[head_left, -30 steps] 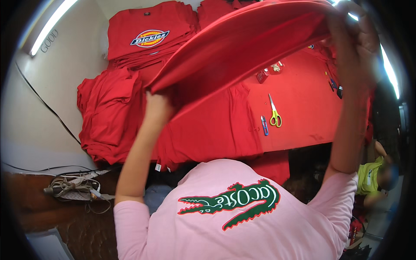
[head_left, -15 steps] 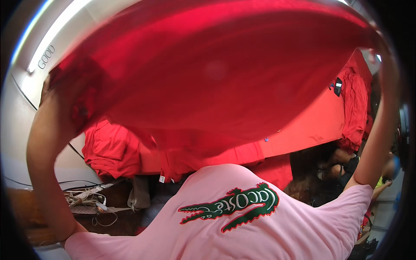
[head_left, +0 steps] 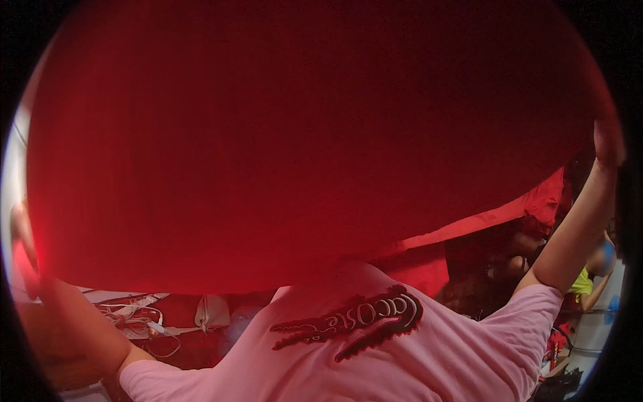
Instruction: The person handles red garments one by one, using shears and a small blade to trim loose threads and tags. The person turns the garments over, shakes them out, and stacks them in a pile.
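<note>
Cloth [head_left: 301, 147] spread wide between both raised hands.
Head view: the left hand [head_left: 24, 234] grips the red fabric's left edge, the right hand [head_left: 607, 144] its right, fingers blurred; it hangs close to the camera, hiding most of the table [head_left: 469, 224]. Cables [head_left: 134, 313] show below at left, a person [head_left: 583, 284] in yellow at right.
</note>
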A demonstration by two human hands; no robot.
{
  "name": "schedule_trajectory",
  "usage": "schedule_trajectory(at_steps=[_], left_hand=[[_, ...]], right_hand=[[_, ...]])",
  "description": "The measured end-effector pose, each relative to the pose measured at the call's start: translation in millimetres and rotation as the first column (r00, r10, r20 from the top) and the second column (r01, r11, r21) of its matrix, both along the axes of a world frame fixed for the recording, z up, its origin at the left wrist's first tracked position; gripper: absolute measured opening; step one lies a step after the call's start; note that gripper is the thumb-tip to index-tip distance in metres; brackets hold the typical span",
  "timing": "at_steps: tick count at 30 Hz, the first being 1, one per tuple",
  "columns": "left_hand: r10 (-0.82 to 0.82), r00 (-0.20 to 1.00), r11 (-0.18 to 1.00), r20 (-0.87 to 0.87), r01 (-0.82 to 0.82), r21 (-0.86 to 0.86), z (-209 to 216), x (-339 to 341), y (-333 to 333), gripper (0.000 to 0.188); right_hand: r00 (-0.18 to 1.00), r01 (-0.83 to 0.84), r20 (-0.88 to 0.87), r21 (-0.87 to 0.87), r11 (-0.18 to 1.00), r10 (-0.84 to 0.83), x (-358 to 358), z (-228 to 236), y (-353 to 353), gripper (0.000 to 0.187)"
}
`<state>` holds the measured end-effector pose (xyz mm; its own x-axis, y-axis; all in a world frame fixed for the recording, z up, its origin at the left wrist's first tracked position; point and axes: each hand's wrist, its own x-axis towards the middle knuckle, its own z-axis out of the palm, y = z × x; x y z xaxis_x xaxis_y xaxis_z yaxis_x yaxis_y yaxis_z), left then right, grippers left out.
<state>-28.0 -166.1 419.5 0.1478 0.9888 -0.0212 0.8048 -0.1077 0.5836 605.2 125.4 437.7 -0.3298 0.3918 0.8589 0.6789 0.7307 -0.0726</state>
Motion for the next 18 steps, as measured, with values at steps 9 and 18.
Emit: schedule_trajectory(at_steps=[9, 18], left_hand=[[0.681, 0.642, 0.493, -0.352, -0.046, 0.869, -38.2, -88.5, 81.2, 0.038], [0.646, 0.749, 0.335, -0.147, -0.105, 0.937, -198.6, 22.6, -42.0, 0.018]], right_hand=[[0.973, -0.152, -0.223, -0.428, 0.891, 0.059, -58.5, -65.2, 110.7, 0.032], [0.936, -0.261, -0.319, -0.341, 0.903, 0.151, -20.5, -160.6, 7.5, 0.032]])
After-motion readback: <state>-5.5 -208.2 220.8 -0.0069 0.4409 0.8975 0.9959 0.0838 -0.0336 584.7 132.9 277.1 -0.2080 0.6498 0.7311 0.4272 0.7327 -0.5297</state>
